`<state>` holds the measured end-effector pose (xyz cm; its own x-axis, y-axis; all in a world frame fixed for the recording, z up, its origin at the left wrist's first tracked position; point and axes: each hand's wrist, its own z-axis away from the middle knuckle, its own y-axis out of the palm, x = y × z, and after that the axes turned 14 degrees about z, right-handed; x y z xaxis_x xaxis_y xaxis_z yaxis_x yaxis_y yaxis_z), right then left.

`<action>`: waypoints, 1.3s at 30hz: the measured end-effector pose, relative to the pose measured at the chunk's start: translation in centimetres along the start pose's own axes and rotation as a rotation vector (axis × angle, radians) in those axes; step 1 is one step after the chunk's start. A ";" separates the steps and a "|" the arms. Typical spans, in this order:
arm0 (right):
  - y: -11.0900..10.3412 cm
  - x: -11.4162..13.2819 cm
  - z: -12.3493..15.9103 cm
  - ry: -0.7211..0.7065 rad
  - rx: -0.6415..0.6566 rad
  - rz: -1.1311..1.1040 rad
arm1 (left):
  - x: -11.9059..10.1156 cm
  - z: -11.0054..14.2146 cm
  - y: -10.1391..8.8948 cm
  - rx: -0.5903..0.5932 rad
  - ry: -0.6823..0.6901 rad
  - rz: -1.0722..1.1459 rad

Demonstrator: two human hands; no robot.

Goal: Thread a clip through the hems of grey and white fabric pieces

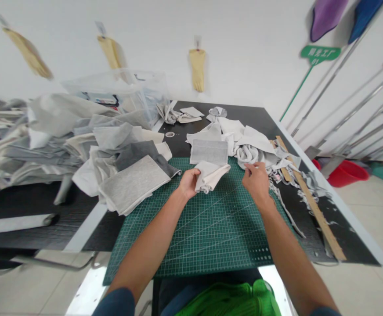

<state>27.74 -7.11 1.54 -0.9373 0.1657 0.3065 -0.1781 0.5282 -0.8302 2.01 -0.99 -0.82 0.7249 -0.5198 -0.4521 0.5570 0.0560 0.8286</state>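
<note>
My left hand grips a folded piece of pale fabric by its left side, above the green cutting mat. The fabric's right end hangs in loose folds. To the right, my right hand is apart from that piece, with its fingers curled and thumb near the fingertips; whether anything is pinched there is too small to see. Just behind the held piece lies a flat grey cloth. A rolled light cloth sits close behind my right hand.
A large heap of grey and white fabric covers the left side, before a clear plastic bin. Fabric scraps and a wooden strip lie at the right edge. A tape roll is behind the mat. A red bucket stands right.
</note>
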 end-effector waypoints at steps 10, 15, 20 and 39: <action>1.5 6.0 0.7 -0.604 0.348 -0.398 | -0.7 -0.1 -0.2 -0.017 -0.129 -0.023; 1.6 6.6 0.6 -0.357 0.394 -0.501 | -1.7 0.3 -0.2 -0.009 -0.110 0.057; 2.1 6.5 0.6 -0.029 0.435 -0.766 | -0.9 0.7 0.5 0.156 0.179 0.157; 4.5 3.6 0.9 0.427 0.425 -0.925 | 0.7 -0.7 -2.1 -0.107 0.478 -0.506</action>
<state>23.25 -4.93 -1.48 -0.2234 0.1716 0.9595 -0.9225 0.2807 -0.2650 1.63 -0.84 -3.11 0.4516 -0.0743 -0.8891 0.8917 0.0024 0.4527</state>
